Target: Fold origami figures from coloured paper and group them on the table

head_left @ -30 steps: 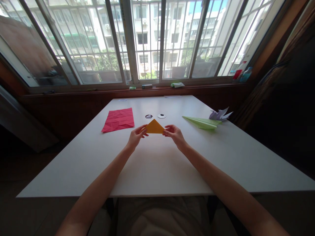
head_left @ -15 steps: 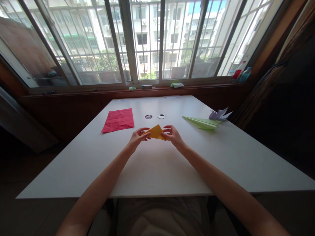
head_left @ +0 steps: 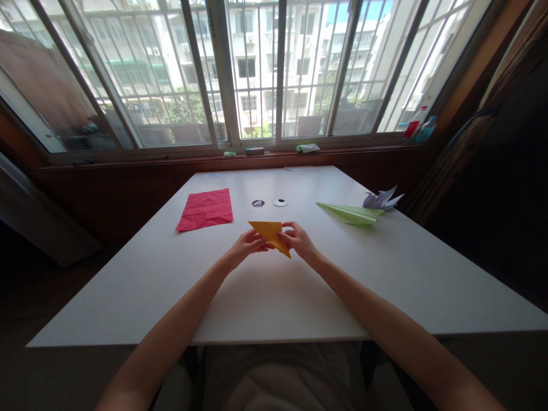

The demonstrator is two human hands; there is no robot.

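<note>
**Two hands hold a folded orange paper above a white desk**

A folded orange paper [head_left: 270, 234], triangular, is held in the air just above the middle of the desk [head_left: 274, 297]. Its long edge runs along the top and one sharp tip points down and to the right, so it looks tilted rather than flat. The left hand [head_left: 247, 246] pinches it from the left side, fingers closed on the paper's lower edge. The right hand [head_left: 299, 240] pinches it from the right, fingertips closed on the upper corner. With a grip on both sides the thin sheet stays taut and clear of the surface, probably so it can be turned or creased.

Beyond the hands, two small round discs [head_left: 269, 203] lie side by side on the desk. To the left lies a red sheet [head_left: 206, 209], flat and covered in crease lines. To the right lies a green paper plane [head_left: 351, 213], its nose pointing left, and just behind it a pale purple folded figure [head_left: 382, 200]. All sit well apart from the hands. A barred window [head_left: 257, 74] fills the far wall.
</note>
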